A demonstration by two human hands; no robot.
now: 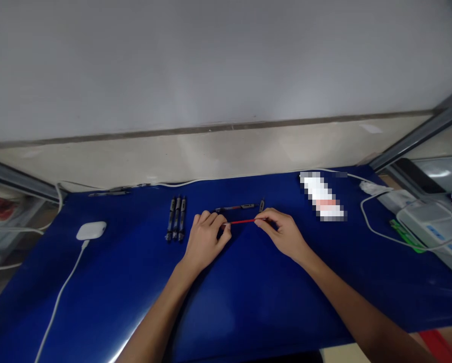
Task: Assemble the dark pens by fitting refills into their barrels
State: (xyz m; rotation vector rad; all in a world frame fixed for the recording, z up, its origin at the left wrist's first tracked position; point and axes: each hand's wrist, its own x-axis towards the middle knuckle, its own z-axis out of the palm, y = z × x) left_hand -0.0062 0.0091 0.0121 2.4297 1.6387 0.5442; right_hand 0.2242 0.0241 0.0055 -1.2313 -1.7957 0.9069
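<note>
A thin red pen refill (243, 221) stretches level between my two hands above the blue tabletop. Its left end is pinched by my left hand (207, 236), its right end by the fingertips of my right hand (281, 229). Just behind them lies a dark pen (233, 207), its left part close to my left knuckles. A short grey-black pen piece (262, 204) sits beyond my right fingertips. Left of my left hand, three grey-black pens (178, 218) lie side by side.
A white earbud case (91, 230) with a cable lies at the left. More pens (112, 192) rest by the wall. To the right are a blurred-out white item (322, 196), a green packet (405, 236) and a white power strip (434, 227) with cables.
</note>
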